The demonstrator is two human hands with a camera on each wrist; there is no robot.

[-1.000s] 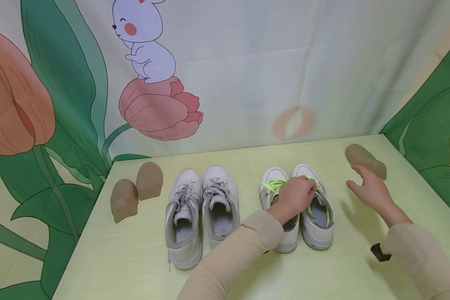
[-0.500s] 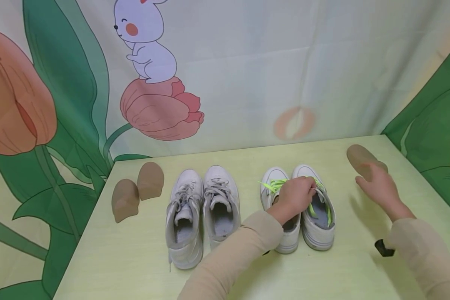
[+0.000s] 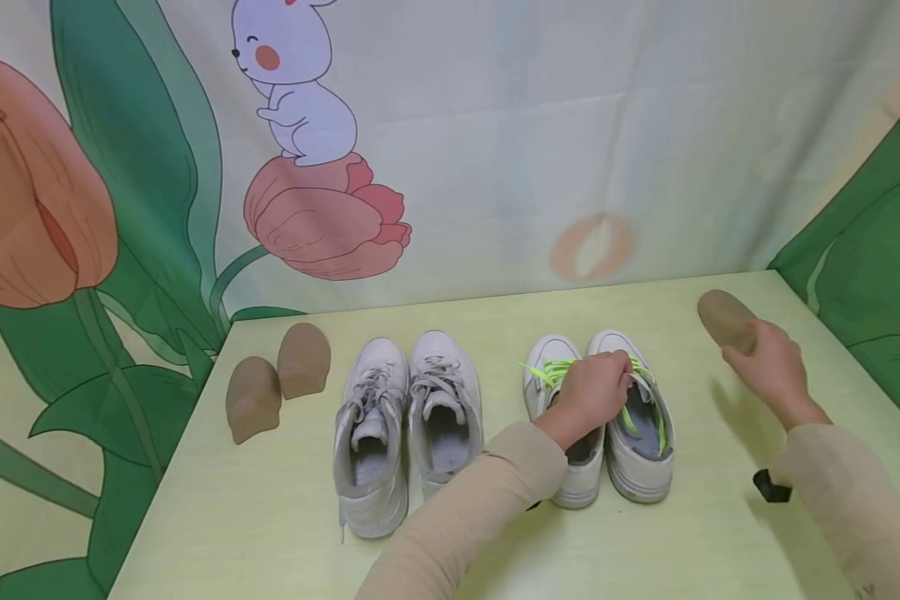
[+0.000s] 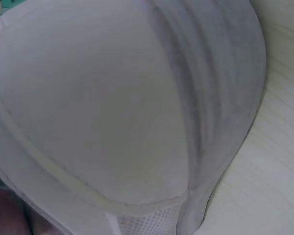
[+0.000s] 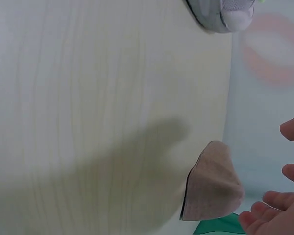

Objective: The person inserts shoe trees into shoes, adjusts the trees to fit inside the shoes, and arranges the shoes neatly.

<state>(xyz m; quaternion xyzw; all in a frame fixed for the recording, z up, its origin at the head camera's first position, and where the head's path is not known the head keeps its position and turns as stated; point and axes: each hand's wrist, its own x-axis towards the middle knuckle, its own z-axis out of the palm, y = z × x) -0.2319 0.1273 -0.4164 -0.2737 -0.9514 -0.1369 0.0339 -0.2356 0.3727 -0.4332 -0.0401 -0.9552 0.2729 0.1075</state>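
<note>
Two white sneakers with neon-green laces stand side by side right of centre. My left hand (image 3: pixel 592 387) reaches over the left sneaker (image 3: pixel 579 479) and grips the right sneaker (image 3: pixel 641 475) at its tongue; the fingertips are partly hidden. A white shoe heel (image 4: pixel 112 107) fills the left wrist view, with fingers at its lower left edge. At the back right, my right hand (image 3: pixel 774 367) is over the near end of a brown rounded shoe insert (image 3: pixel 722 317). In the right wrist view its fingers are spread beside the insert (image 5: pixel 213 186), not closed round it.
A second pair of white sneakers, with grey laces (image 3: pixel 371 492), stands left of centre. Two more brown inserts (image 3: pixel 252 400) lie at the left edge of the pale wood-grain table (image 3: pixel 225 517). Behind hangs a printed cloth (image 3: pixel 480 167) with a rabbit and tulips.
My right hand has moved right and a little forward, from beside the brown insert to over its near end. The left hand has kept its grip on the sneaker.
</note>
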